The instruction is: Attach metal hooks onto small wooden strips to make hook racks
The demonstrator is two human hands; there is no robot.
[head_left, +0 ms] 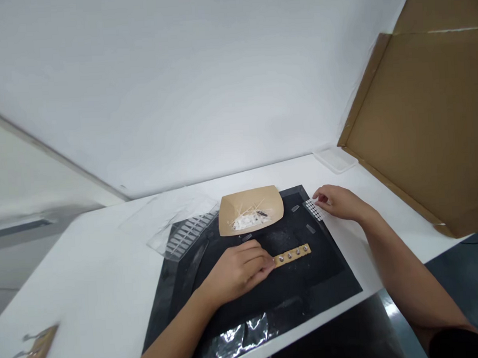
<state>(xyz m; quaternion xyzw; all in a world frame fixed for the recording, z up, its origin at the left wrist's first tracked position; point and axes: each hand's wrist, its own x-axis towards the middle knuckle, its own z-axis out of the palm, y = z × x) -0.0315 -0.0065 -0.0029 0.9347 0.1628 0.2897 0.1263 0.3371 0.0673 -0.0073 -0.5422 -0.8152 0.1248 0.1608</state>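
Observation:
My left hand (244, 269) is closed on the left end of a narrow wooden strip (294, 253), which lies on a black mat (301, 288). A row of several small, round metal pieces sits along the strip. My right hand (338, 201) is by the mat's right edge, thumb and fingers drawn together at a small sheet of white dots (313, 210). Whether those fingertips grip the sheet or a single dot is too small to tell. Small clear nail-shaped pieces lie on the mat, one of them (310, 229) below the sheet.
A brown paper tray (250, 197) holding white bits and thin sticks stands at the mat's far edge. Left of it lies a clear plastic tray (189, 232) with rows of pale pieces. Another wooden strip (40, 355) with metal stems is at lower left. Cardboard (424, 121) walls the right side.

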